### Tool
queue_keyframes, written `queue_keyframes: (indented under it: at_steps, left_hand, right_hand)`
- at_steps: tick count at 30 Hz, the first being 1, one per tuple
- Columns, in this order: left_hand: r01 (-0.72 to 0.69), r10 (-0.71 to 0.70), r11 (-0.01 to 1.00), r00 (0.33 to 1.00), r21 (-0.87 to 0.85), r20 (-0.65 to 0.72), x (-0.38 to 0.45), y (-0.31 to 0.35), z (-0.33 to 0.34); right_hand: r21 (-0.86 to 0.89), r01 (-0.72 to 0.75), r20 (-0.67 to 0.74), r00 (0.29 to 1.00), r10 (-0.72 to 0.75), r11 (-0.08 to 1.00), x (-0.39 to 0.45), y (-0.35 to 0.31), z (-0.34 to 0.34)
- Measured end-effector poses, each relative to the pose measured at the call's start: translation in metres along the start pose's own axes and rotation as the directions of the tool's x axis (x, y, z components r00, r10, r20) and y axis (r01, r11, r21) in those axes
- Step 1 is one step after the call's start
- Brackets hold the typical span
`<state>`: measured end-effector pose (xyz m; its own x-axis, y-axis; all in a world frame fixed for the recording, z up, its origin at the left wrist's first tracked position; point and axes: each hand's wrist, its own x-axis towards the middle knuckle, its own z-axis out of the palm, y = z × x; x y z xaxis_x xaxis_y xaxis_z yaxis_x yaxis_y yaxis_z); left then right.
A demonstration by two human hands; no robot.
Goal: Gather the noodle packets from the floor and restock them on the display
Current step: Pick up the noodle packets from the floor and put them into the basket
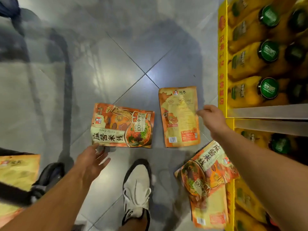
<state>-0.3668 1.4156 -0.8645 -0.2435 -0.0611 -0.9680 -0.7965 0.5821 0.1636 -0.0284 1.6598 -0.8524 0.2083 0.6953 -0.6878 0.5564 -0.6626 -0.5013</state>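
Three noodle packets lie on the tiled floor [103, 77] round a white shoe [137, 185]: one face-up packet [122, 125] ahead-left, the left hand [90, 161] spread-fingered at its corner; one face-down packet [179, 116] ahead-right, its edge pinched by the right hand [211, 116]; another packet [206, 177] right of the shoe.

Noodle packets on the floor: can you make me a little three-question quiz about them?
1. True or false: the packet by the right hand lies front side up.
2. Which hand reaches the face-up packet? A) left B) right
3. Fill in: the bottles in the yellow display have ____ caps.

Key:
1. False. The back-side-up packet shows its barcode.
2. A. The left hand, fingers spread, touches its bottom edge.
3. Green.
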Motion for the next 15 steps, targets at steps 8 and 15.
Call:
queue_keyframes:
  at_steps: [8,15]
  left_hand:
    - [-0.007,0.003,0.991,1.0,-0.13,-0.025,0.033,0.023,0.022]
    - [-0.198,0.2,0.978,0.979,0.063,-0.027,-0.031,0.036,0.025]
  right_hand:
    - [0.091,-0.143,-0.003,0.99,0.144,0.986,0.062,-0.02,0.032]
    - [-0.133,0.14,0.079,0.988,-0.13,0.981,0.008,-0.068,0.035]
